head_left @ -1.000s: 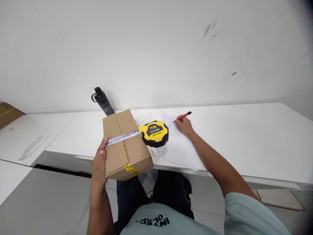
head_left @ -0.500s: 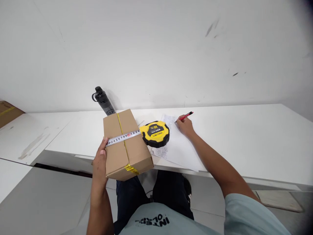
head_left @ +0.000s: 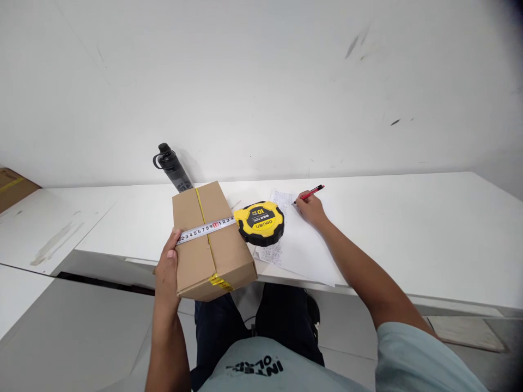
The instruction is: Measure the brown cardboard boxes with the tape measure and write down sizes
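My left hand [head_left: 166, 272] grips the left side of a brown cardboard box [head_left: 210, 242] that juts over the table's front edge, with the thumb pinning the tape's end on the box top. A white measuring blade runs across the box to the yellow and black tape measure [head_left: 260, 221] lying just right of it. My right hand [head_left: 310, 209] is closed around a red pen [head_left: 309, 193], its tip on a sheet of white paper [head_left: 297, 245] covered in small handwriting.
A black water bottle [head_left: 172, 167] stands behind the box against the white wall. The white table [head_left: 408, 228] stretches to the right. Another cardboard box [head_left: 12, 188] sits at the far left edge. My dark trousers show below the table.
The right hand and pen have shifted very slightly to the right on the paper. The box, tape measure and left hand have stayed put.
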A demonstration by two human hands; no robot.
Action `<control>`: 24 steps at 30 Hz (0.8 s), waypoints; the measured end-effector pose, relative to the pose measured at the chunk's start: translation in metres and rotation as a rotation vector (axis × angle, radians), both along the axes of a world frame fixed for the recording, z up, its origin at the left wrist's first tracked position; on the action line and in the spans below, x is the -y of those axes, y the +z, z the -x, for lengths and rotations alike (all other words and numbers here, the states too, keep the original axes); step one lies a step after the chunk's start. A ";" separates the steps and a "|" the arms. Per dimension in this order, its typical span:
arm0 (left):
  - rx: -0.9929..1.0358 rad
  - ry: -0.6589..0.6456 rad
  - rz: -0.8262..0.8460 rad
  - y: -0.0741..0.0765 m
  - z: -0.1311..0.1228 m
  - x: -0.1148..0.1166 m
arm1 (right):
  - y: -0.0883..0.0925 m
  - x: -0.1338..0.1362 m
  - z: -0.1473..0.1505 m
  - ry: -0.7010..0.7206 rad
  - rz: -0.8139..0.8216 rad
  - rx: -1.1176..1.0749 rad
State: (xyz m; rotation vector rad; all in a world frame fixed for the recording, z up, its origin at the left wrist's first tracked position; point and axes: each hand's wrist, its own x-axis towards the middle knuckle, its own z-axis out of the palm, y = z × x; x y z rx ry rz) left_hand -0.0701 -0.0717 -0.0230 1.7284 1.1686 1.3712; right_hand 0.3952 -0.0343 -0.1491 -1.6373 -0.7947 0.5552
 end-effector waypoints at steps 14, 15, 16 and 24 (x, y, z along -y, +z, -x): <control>-0.005 -0.002 -0.025 -0.003 0.003 -0.001 | 0.003 0.004 0.003 -0.004 0.010 0.011; -0.003 -0.002 -0.023 -0.004 0.003 -0.002 | 0.003 0.005 0.003 0.007 0.010 0.019; -0.002 -0.002 -0.019 -0.004 0.004 -0.002 | 0.002 0.005 0.003 0.017 0.010 0.031; -0.007 0.021 0.018 -0.002 0.002 -0.003 | 0.002 0.005 0.008 -0.001 0.089 0.270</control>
